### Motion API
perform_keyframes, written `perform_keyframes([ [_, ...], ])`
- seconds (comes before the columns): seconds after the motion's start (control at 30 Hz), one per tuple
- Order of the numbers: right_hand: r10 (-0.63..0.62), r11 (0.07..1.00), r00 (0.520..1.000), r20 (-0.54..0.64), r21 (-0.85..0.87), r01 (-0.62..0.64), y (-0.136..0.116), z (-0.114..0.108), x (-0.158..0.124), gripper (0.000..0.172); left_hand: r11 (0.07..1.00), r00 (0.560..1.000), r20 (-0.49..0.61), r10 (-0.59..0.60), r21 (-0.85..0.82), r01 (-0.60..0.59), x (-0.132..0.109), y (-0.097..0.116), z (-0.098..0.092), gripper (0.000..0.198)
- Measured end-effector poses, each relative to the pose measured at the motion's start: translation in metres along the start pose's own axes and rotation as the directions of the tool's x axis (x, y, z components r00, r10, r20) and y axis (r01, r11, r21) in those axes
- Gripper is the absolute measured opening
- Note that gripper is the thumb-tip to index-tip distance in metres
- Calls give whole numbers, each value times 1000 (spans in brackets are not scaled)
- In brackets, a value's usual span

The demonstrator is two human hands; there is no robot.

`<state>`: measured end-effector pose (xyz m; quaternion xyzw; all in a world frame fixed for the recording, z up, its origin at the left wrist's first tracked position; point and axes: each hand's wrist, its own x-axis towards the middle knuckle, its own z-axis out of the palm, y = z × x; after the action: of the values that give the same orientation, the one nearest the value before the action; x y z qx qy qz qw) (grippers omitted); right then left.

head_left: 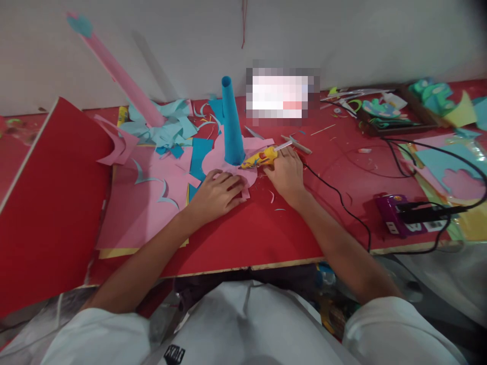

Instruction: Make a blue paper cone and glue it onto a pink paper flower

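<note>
My right hand point(288, 175) is closed around a yellow hot glue gun point(262, 157), a glue stick poking out of its back end. The gun's nozzle points left, at the foot of a blue paper tube point(233, 121). That tube stands upright on a pink scalloped paper piece point(213, 157). On the near edge of the pink piece lies my left hand point(222, 192), fingers spread and resting on the paper. Whether the nozzle touches the tube or the pink paper, I cannot tell.
A tall pink paper tube point(122, 76) with light-blue paper leans at the back left. Pink sheets point(144, 203) lie left, beside a red board point(49, 213). Black cords point(335, 190) run right to a purple box point(391, 213). A dark tray point(414, 126) holds paper cutouts.
</note>
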<state>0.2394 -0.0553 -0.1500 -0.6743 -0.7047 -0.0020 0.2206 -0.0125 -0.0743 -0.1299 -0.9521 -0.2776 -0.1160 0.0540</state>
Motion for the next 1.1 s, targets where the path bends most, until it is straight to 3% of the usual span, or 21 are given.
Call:
perform_keyframes([
  [0.3,2,1000,998,-62,-23,-4,5,3,0,26,1000,1000,-15,-11,-24,10,-1,-1,1,31],
  [0.63,12,999,999,-34,-47,-14,4,2,1,29,1000,1000,-12,8,18,-8,0,-2,1,32],
  [0.87,36,995,995,-96,92,-27,7,6,-2,30,1000,999,-42,-9,4,9,0,0,4,27],
  [1.0,111,979,985,-132,184,-86,11,9,-1,28,1000,995,-101,0,-22,-2,-1,-1,8,23],
  [1.1,167,961,969,-184,249,-118,16,11,-1,28,982,969,-232,-87,-183,44,0,-8,2,24],
])
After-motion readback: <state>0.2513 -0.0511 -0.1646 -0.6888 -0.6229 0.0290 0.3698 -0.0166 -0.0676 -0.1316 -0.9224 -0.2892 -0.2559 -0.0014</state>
